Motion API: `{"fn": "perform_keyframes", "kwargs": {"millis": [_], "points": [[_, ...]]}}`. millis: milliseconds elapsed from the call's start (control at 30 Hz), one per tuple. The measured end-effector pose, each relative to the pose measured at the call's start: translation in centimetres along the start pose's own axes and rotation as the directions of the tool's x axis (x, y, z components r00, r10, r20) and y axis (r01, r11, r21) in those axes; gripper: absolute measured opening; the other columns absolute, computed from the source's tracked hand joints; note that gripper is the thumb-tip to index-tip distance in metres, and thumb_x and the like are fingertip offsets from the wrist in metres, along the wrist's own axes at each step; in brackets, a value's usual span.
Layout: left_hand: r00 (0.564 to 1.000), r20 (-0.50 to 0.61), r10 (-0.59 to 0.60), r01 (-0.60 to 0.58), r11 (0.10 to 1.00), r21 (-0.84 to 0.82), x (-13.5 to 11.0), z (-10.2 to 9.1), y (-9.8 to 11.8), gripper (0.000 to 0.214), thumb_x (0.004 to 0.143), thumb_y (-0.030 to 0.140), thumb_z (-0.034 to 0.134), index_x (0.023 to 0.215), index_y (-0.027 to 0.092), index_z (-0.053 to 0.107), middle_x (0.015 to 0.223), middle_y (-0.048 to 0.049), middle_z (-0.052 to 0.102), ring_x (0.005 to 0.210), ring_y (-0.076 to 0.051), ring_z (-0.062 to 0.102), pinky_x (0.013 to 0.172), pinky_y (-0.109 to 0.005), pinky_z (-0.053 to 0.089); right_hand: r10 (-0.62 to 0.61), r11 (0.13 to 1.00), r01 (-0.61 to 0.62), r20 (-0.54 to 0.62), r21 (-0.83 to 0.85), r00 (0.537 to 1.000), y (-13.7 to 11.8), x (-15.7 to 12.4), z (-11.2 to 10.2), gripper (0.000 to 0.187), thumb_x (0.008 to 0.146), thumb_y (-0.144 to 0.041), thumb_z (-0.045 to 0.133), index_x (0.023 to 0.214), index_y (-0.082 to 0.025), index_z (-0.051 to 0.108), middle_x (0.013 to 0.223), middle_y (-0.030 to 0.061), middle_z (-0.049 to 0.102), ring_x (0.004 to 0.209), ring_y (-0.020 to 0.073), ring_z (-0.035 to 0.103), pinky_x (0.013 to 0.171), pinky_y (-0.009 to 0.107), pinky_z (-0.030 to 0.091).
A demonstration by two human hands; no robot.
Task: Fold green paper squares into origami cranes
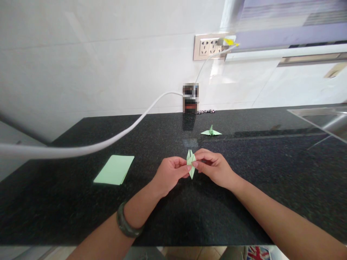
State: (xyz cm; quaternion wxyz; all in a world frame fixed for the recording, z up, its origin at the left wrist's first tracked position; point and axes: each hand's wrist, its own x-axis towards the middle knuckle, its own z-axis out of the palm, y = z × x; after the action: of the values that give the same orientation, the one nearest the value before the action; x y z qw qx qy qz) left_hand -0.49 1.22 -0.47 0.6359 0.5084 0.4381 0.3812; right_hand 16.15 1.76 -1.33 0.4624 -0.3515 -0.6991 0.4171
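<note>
Between my two hands is a partly folded piece of light green origami paper, narrow and pointed, with two slim points at its far end and one point toward me. My left hand pinches its left side with thumb and fingers. On the other side, my right hand grips the paper's right edge, thumb on top. Just beyond my hands a finished green paper crane stands with its wings spread. Off to the left lies a small stack of green paper sheets.
Everything rests on a black speckled countertop. A white cable crosses the left side to a pixelated object against the wall. A metal sink is at the right, and a socket panel is on the wall.
</note>
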Motion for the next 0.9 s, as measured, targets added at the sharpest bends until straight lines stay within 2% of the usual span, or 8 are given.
{"fn": "perform_keyframes", "kwargs": {"millis": [133,300,467,533,633,733,900], "points": [[1.0,0.011,-0.001,0.001,1.0,-0.025,-0.02,0.04,-0.05,0.015,0.066,0.026,0.063,0.065,0.012,0.057,0.056,0.0018,0.056,0.054,-0.008,0.05,0.056,-0.022,0.039,0.017,1.0,-0.016,-0.018,0.023,1.0,0.04,-0.03,0.07,0.009,0.073,-0.022,0.061,0.081,-0.02,0.065,0.078,0.0018,0.052,0.07,0.0114,0.05,0.062,0.026,0.043],[0.998,0.055,0.003,-0.003,1.0,-0.005,-0.02,0.1,-0.25,0.02,0.065,0.029,0.065,0.072,0.012,0.059,0.062,-0.0002,0.058,0.056,-0.008,0.049,0.057,-0.022,0.038,0.083,0.995,-0.082,-0.011,0.053,0.996,-0.17,-0.06,0.13,0.01,0.075,-0.025,0.059,0.08,-0.021,0.068,0.076,0.002,0.052,0.065,0.0103,0.05,0.052,0.022,0.043],[0.999,0.041,0.017,-0.018,1.0,0.022,0.04,-0.11,-0.57,0.021,0.065,0.033,0.064,0.069,0.012,0.06,0.06,-0.0008,0.058,0.057,-0.01,0.051,0.058,-0.025,0.04,0.119,0.988,-0.12,0.02,0.096,0.993,-0.2,-0.09,0.29,0.014,0.078,-0.027,0.056,0.082,-0.021,0.067,0.078,0.0026,0.051,0.061,0.0092,0.048,0.047,0.021,0.043],[1.0,0.02,0.021,-0.021,0.999,0.031,0.07,-0.21,-0.58,0.021,0.064,0.032,0.065,0.066,0.012,0.061,0.057,-0.0001,0.057,0.055,-0.01,0.05,0.057,-0.024,0.039,0.076,0.995,-0.075,-0.002,0.066,0.997,-0.23,-0.11,0.34,0.013,0.078,-0.025,0.056,0.083,-0.022,0.067,0.078,0.0025,0.051,0.066,0.0107,0.05,0.053,0.023,0.045],[1.0,-0.015,0.013,-0.013,1.0,0.002,0.12,-0.31,-0.45,0.018,0.062,0.029,0.067,0.064,0.012,0.061,0.056,0.0004,0.057,0.054,-0.009,0.05,0.056,-0.023,0.039,-0.075,0.997,0.075,-0.002,-0.036,0.997,-0.42,-0.19,0.31,0.015,0.076,-0.019,0.057,0.086,-0.026,0.067,0.084,0.0031,0.05,0.077,0.0129,0.05,0.065,0.027,0.045],[1.0,-0.01,-0.02,0.019,0.997,-0.071,0.16,-0.3,-0.3,0.016,0.06,0.026,0.068,0.065,0.012,0.063,0.056,0.0001,0.059,0.055,-0.009,0.052,0.059,-0.024,0.04,-0.204,0.968,0.21,0.059,-0.139,0.977,-0.64,-0.33,0.14,0.022,0.076,-0.013,0.055,0.088,-0.027,0.067,0.094,0.0044,0.046,0.075,0.0121,0.048,0.063,0.028,0.043],[0.998,0.049,-0.04,0.048,0.984,-0.17,0.17,-0.26,-0.26,0.018,0.062,0.026,0.068,0.071,0.011,0.066,0.06,-0.0023,0.062,0.056,-0.009,0.052,0.062,-0.025,0.042,-0.31,0.905,0.331,0.118,-0.269,0.943,-0.42,-0.57,-0.29,0.028,0.076,-0.01,0.053,0.093,-0.029,0.066,0.102,0.0048,0.043,0.068,0.01,0.045,0.057,0.027,0.041]]}}
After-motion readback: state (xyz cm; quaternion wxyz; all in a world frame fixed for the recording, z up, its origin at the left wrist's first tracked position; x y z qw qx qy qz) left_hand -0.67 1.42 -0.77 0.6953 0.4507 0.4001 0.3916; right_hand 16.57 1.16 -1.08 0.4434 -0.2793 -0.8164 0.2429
